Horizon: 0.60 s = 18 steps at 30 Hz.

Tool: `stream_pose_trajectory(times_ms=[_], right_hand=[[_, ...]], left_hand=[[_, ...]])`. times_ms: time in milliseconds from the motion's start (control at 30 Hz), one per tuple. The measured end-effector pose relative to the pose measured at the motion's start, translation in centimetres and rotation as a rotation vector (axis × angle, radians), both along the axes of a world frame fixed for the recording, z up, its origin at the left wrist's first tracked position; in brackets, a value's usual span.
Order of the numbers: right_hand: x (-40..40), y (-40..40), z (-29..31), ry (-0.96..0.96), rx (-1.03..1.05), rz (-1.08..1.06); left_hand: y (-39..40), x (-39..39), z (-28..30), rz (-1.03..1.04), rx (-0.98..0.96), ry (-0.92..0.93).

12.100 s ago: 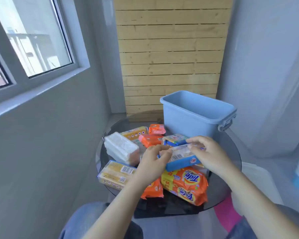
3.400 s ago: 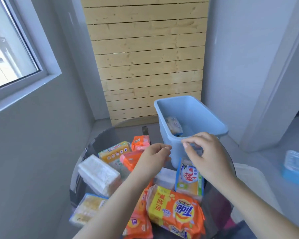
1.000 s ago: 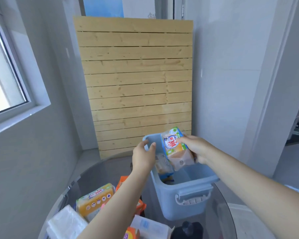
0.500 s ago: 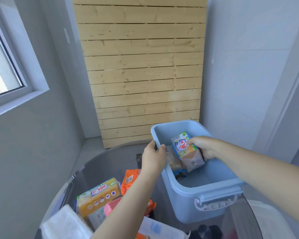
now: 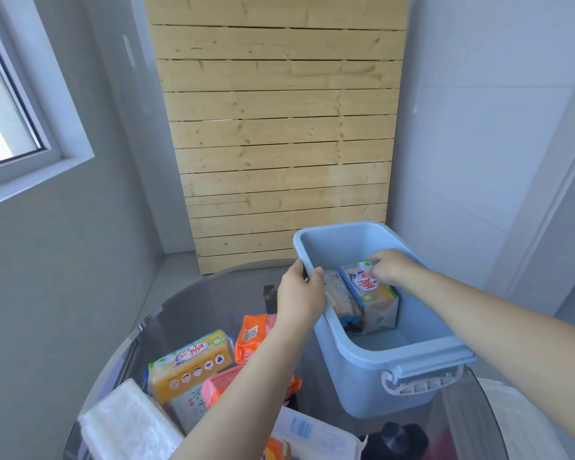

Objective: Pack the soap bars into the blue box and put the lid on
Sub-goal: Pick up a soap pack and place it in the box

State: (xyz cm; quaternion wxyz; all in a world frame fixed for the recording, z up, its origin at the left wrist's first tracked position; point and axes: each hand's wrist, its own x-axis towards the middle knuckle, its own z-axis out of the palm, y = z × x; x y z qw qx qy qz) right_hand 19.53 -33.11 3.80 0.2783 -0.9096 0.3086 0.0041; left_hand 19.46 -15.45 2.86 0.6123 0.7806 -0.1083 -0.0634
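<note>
Your left hand (image 5: pixel 300 290) clamps the near-left rim of the blue box (image 5: pixel 352 376), thumb inside and fingers outside, seemingly to keep it from sliding on the glass desk (image 5: pixel 193 307) while you load it. Your right hand (image 5: pixel 390 268) reaches down inside, fingers closed on the top edge of a blue-and-yellow soap pack (image 5: pixel 369 290), standing it on end against a clear-wrapped bar (image 5: pixel 337 295) already leaning at the left wall; set upright and side by side, the packs probably leave the rest of the floor free for more. The box sits at the desk's right side, handle (image 5: pixel 422 381) toward you. Left of it, unpacked soap waits: a yellow pack (image 5: pixel 190 363), orange packs (image 5: pixel 251 336), a white block (image 5: pixel 127 423). No lid is clearly in view, so packing looks to be at an early stage.
</note>
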Motion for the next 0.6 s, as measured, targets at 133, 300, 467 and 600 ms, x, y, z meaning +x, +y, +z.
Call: stream_pose_trajectory(times_ms=[133,300,467,600], right_hand=[[-0.7,0.1,0.8,-0.114,0.085,0.045],[-3.1,1.8,2.7,-0.260,0.192,0.149],[-8.2,5.0,4.2,-0.427,0.240,0.251],[-12.9,8.2,4.4,-0.576,0.280,0.290]], left_hand=[[0.1,-0.2,0.2,-0.010,0.007,0.004],[0.9,-1.3,1.2,-0.048,-0.025,0.055],[3.5,-4.3,1.7,-0.035,-0.053,0.096],[6.4,-7.0,1.4,-0.049,0.017,0.024]])
